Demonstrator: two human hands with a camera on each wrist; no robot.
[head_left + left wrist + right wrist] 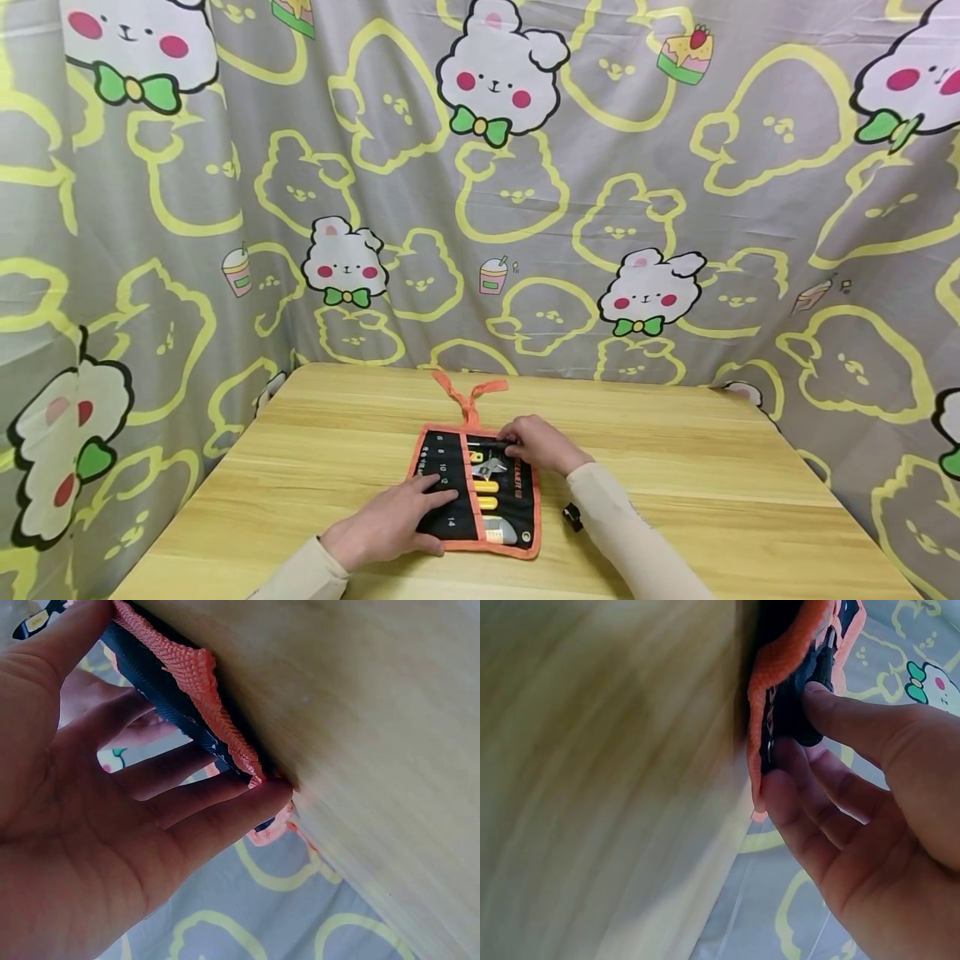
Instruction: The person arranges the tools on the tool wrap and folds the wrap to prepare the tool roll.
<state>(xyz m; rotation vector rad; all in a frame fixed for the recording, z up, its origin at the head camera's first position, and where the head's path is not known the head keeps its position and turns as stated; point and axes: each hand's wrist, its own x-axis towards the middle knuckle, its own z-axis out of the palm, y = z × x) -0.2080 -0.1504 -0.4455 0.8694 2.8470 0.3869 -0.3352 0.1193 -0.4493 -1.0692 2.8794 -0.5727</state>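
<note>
A black tool roll (528, 508) with orange trim lies unrolled on the table. My left hand (393, 512) rests on its left pocket panel, fingers spread; in the left wrist view the fingertips touch the orange edge (187, 671). At the top right of the roll, my right hand (542, 443) pinches the black handle of a thin-shafted screwdriver (814, 724) between thumb and fingers. The shaft's far end is hidden in a pocket. Below it in the pockets sit an adjustable wrench (489, 468), two yellow handles (487, 487) and a grey tool (498, 530).
Orange tie straps (470, 408) stretch from the roll's top toward the back. A small black object (572, 517) lies beside the right forearm. The wooden table (675, 433) meets a patterned grey curtain (525, 217) at the back and sides.
</note>
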